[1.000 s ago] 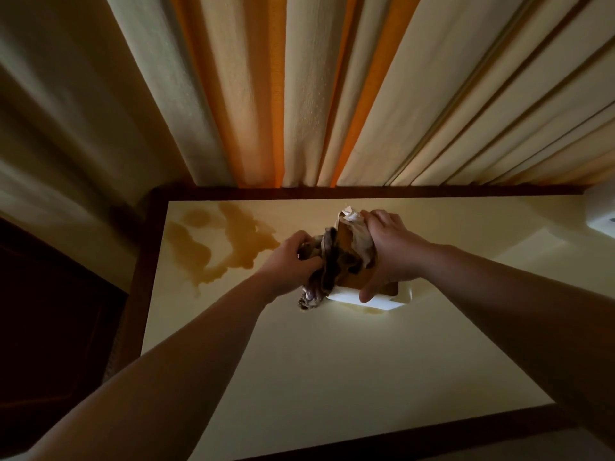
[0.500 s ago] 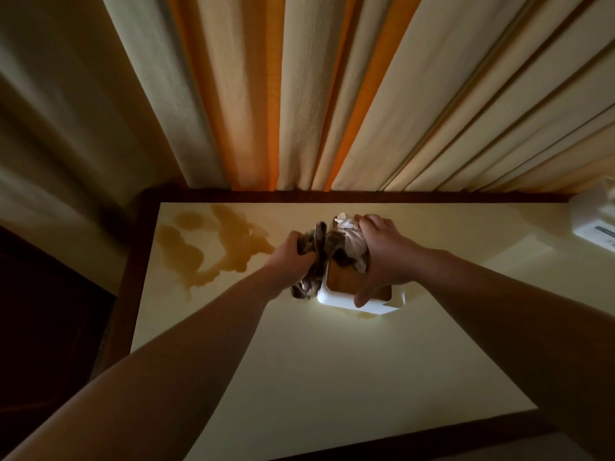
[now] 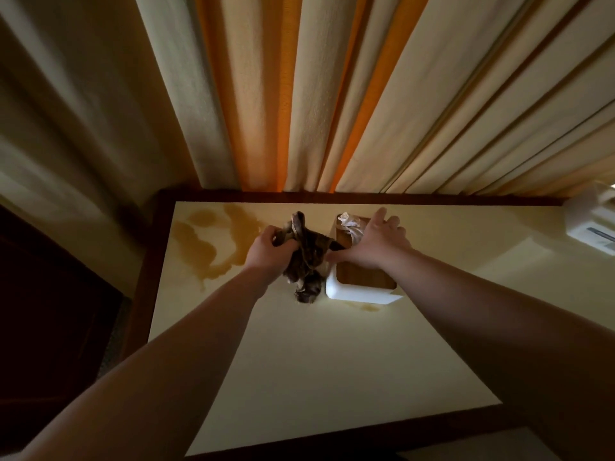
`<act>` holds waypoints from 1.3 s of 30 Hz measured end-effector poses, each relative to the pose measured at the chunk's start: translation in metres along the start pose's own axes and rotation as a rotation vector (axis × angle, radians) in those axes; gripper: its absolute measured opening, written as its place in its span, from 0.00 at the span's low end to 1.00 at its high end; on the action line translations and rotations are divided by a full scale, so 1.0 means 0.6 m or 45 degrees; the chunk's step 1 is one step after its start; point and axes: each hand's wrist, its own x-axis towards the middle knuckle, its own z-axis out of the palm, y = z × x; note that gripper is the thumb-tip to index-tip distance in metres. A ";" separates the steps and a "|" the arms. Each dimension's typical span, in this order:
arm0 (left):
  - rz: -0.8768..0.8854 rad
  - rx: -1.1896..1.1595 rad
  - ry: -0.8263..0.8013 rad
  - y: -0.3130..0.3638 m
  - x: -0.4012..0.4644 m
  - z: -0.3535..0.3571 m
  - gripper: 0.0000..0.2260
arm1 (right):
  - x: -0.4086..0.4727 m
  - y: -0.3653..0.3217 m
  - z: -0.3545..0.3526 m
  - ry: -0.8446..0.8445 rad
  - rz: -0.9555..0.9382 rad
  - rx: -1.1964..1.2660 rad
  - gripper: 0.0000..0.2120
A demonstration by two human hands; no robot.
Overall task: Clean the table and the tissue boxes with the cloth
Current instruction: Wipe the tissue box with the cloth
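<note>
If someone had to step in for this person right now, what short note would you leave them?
Left hand grips the dark cloth, bunched beside the tissue box.
Right hand lies open on the box's wooden lid, fingers spread.
The box stands on the table near the curtain; a second box sits at the far right edge.
Done: cannot tell.
Left: the big brown spill at the back left, a small stain just in front of the box, and the second box.

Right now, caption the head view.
Left hand grips cloth; right hand rests on tissue box beside spill.
</note>
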 end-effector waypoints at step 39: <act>0.113 0.208 -0.452 0.000 0.032 0.052 0.07 | 0.025 0.106 -0.008 -0.211 -0.692 -0.130 0.68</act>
